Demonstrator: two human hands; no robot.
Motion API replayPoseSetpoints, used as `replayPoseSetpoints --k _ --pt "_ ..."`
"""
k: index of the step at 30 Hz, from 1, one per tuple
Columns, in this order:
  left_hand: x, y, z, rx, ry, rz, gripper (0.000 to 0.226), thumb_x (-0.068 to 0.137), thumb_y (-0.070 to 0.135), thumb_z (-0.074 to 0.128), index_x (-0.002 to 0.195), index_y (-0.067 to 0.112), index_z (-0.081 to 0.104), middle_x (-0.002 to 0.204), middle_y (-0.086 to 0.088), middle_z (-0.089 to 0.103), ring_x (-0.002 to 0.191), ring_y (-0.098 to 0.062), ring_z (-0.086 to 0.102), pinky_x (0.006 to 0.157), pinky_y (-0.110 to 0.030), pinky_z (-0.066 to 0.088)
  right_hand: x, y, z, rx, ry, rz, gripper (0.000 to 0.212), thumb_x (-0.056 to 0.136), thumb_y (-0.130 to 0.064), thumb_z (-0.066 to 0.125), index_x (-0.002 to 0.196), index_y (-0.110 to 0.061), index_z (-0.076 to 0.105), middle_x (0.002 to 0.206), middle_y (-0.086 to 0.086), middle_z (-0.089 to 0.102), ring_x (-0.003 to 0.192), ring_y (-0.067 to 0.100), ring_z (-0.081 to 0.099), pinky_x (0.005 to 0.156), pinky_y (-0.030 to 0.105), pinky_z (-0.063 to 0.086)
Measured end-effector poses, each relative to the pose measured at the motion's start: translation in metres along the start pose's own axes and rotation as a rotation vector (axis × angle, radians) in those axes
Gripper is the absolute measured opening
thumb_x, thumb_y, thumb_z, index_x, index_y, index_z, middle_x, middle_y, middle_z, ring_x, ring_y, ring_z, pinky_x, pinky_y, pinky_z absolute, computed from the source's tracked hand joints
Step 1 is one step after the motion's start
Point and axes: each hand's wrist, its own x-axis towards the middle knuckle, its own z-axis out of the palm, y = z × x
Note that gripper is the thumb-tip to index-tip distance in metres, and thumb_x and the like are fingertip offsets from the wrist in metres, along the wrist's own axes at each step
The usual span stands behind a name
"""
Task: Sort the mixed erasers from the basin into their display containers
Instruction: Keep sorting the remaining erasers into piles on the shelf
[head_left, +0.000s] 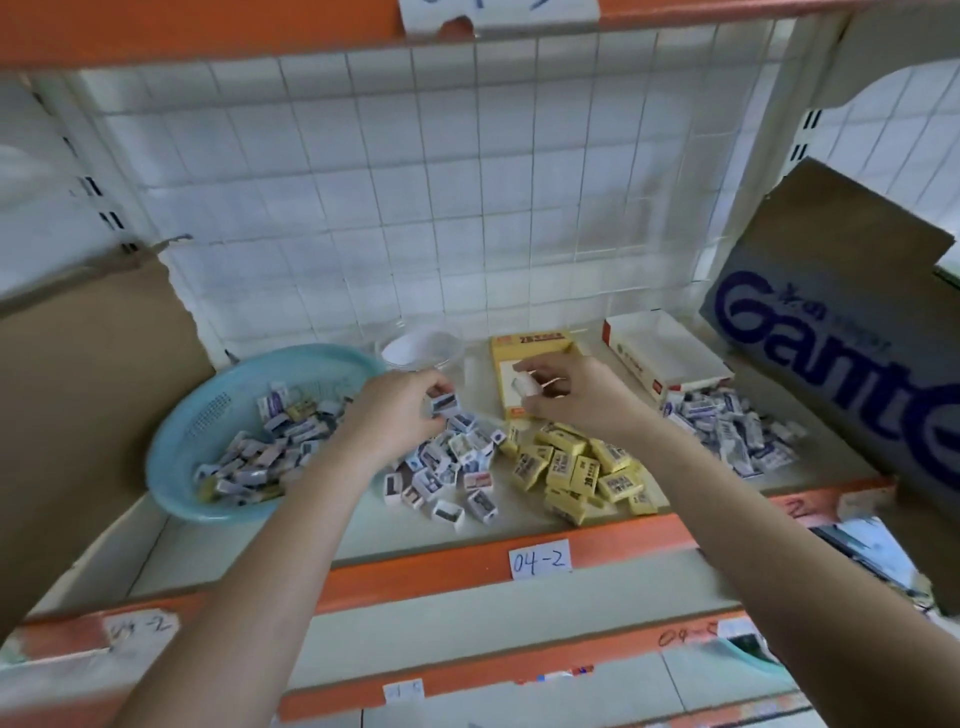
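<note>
Two bare forearms are seen, coming in from the near edge. They end in the left hand (395, 415) and the right hand (571, 397). Both hands are uncovered, and the wrists are bare as well.

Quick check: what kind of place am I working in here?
Probably a stationery shop or stockroom: orange-edged shelving with a handwritten 04-2 label, a wire-grid back panel, and piles of wrapped erasers beside display boxes.

Shelving: orange-edged metal shelves (467, 566), pale decks, stacked in tiers.
Back panel: white wire grid (482, 208) before a white tiled wall (909, 130).
Labels: handwritten paper tag (540, 558) reading "04-2".
Sides: brown cardboard (88, 389) left, printed carton (841, 322) right.
</note>
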Motion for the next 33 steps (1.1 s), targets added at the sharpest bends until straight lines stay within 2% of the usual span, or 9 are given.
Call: replayPoseSetpoints --k 3,7,12,15,21,25,26,31,33 --pt "-0.010 -0.004 -0.004 0.121 0.022 -0.027 0.039 0.080 0.030 0.073 0.117 0.024 0.062 0.116 0.005 0.067 0.107 -0.018 0.060 0.101 -0.038 0.041 0.008 -0.001 0.011 -0.052 -0.076 -0.036 0.037 0.080 -0.018 0.071 0.115 -0.026 0.062 0.100 -0.003 0.065 0.084 0.012 0.063 0.077 0.027 0.050" --pt "-0.014 -0.004 -0.008 0.118 -0.010 -0.003 0.037 0.083 0.029 0.070 0.119 0.023 0.062 0.120 0.006 0.064 0.111 -0.015 0.057 0.105 -0.036 0.035 0.021 -0.004 0.021 -0.126 -0.123 -0.068 0.042 0.079 -0.022 0.073 0.119 -0.025 0.061 0.107 -0.005 0.062 0.095 0.014 0.060 0.089 0.032 0.051" --pt "-0.013 -0.010 -0.003 0.143 -0.082 0.011 0.033 0.084 0.027 0.068 0.116 0.029 0.062 0.123 0.007 0.061 0.114 -0.015 0.054 0.104 -0.037 0.038 0.037 -0.007 0.028 -0.134 -0.186 -0.061 0.043 0.082 -0.020 0.070 0.124 -0.022 0.058 0.107 -0.005 0.057 0.095 0.010 0.054 0.083 0.020 0.041" --pt "-0.018 -0.021 -0.009 0.056 0.022 0.000 0.033 0.086 0.022 0.065 0.119 0.024 0.062 0.127 0.006 0.058 0.121 -0.016 0.048 0.107 -0.038 0.034 0.051 -0.009 0.034 -0.131 -0.212 -0.062 0.043 0.081 -0.019 0.070 0.123 -0.024 0.058 0.105 -0.005 0.059 0.089 0.010 0.057 0.075 0.017 0.040" --pt "-0.038 -0.058 -0.030 -0.004 0.171 -0.134 0.027 0.087 0.013 0.064 0.113 0.016 0.066 0.120 0.000 0.063 0.114 -0.020 0.052 0.097 -0.032 0.040 0.076 -0.008 0.050 -0.048 -0.226 -0.101 0.033 0.083 -0.014 0.069 0.113 -0.024 0.062 0.104 -0.003 0.064 0.077 0.004 0.058 0.063 0.004 0.043" --pt "-0.055 -0.086 -0.045 -0.025 0.162 -0.249 0.028 0.085 0.011 0.067 0.112 0.016 0.066 0.119 -0.002 0.063 0.115 -0.022 0.053 0.093 -0.025 0.035 0.089 -0.024 0.065 0.039 -0.179 -0.135 0.025 0.082 -0.009 0.065 0.099 -0.027 0.066 0.090 -0.010 0.065 0.078 0.010 0.060 0.085 0.029 0.052" --pt "-0.059 -0.092 -0.049 -0.031 0.157 -0.276 0.029 0.085 0.011 0.067 0.114 0.016 0.066 0.121 -0.003 0.062 0.116 -0.021 0.053 0.092 -0.024 0.035 0.092 -0.032 0.070 0.045 -0.166 -0.154 0.024 0.083 -0.010 0.064 0.097 -0.029 0.066 0.087 -0.012 0.065 0.079 0.009 0.061 0.087 0.029 0.052" --pt "-0.075 -0.119 -0.064 -0.053 0.139 -0.369 0.031 0.086 0.010 0.066 0.116 0.014 0.064 0.128 -0.003 0.060 0.114 -0.016 0.055 0.085 -0.014 0.032 0.099 -0.069 0.096 -0.015 -0.209 -0.287 0.022 0.086 -0.013 0.062 0.103 -0.027 0.066 0.092 -0.013 0.064 0.071 -0.006 0.057 0.067 0.002 0.043" --pt "-0.078 -0.130 -0.067 -0.050 0.115 -0.399 0.031 0.087 0.013 0.065 0.118 0.016 0.064 0.126 -0.001 0.061 0.117 -0.016 0.054 0.090 -0.018 0.034 0.100 -0.079 0.107 -0.052 -0.259 -0.316 0.024 0.086 -0.012 0.062 0.106 -0.026 0.065 0.097 -0.011 0.064 0.072 -0.007 0.056 0.063 0.001 0.042"
